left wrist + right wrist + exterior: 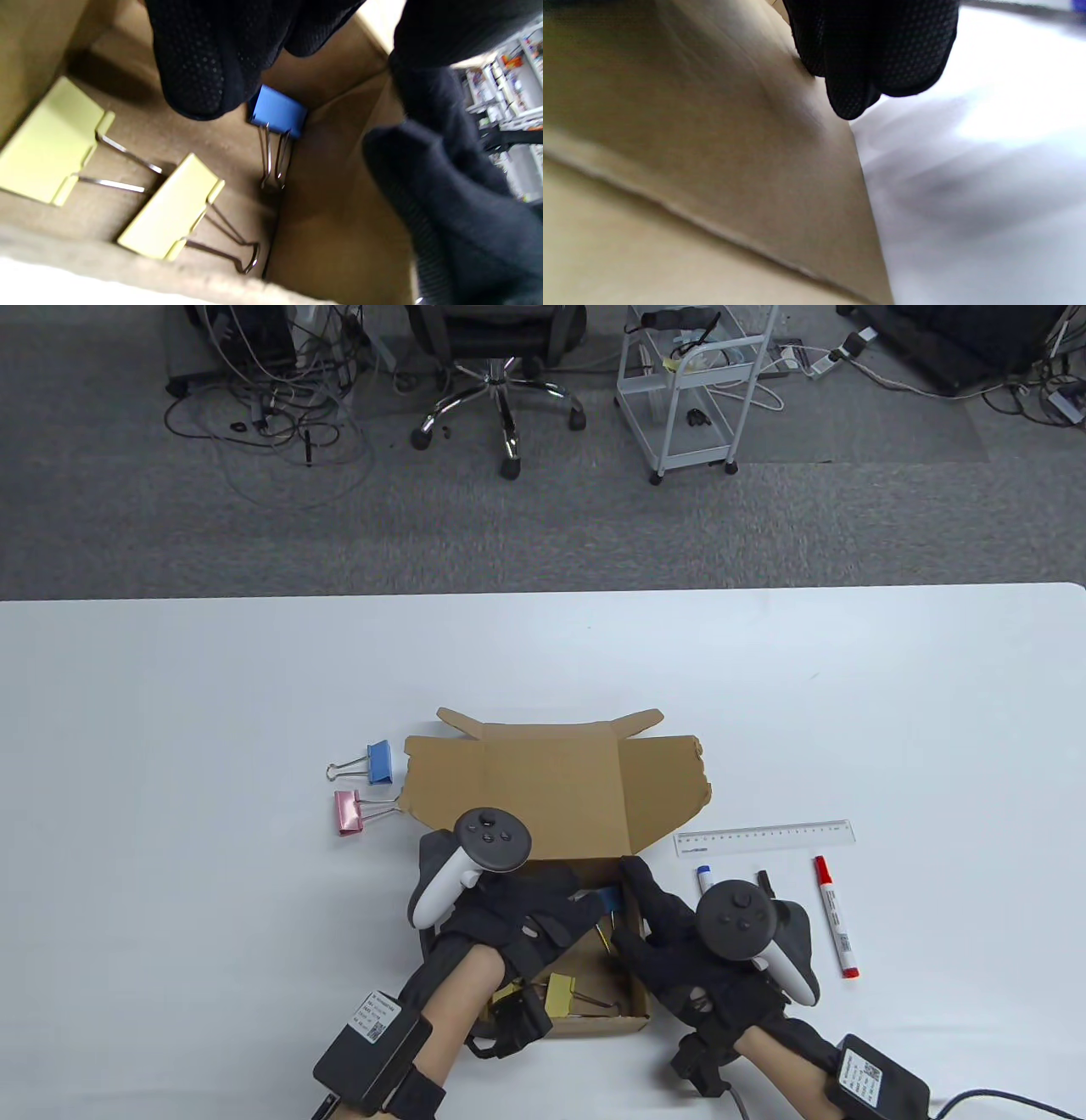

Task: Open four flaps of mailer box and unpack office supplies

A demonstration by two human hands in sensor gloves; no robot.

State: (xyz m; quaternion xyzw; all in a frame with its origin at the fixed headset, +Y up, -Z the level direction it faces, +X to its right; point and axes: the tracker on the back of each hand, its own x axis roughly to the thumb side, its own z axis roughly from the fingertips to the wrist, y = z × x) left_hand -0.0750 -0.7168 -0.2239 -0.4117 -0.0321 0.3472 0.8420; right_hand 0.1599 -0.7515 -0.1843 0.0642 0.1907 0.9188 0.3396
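Note:
The brown mailer box stands open near the table's front edge, with its lid folded back flat. My left hand reaches down inside it. In the left wrist view its fingertips hang just above a blue binder clip and hold nothing. Two yellow binder clips lie on the box floor. My right hand grips the box's right wall, with fingertips against the cardboard.
A blue binder clip and a pink one lie left of the lid. A clear ruler, a red marker and a blue-capped marker lie right of the box.

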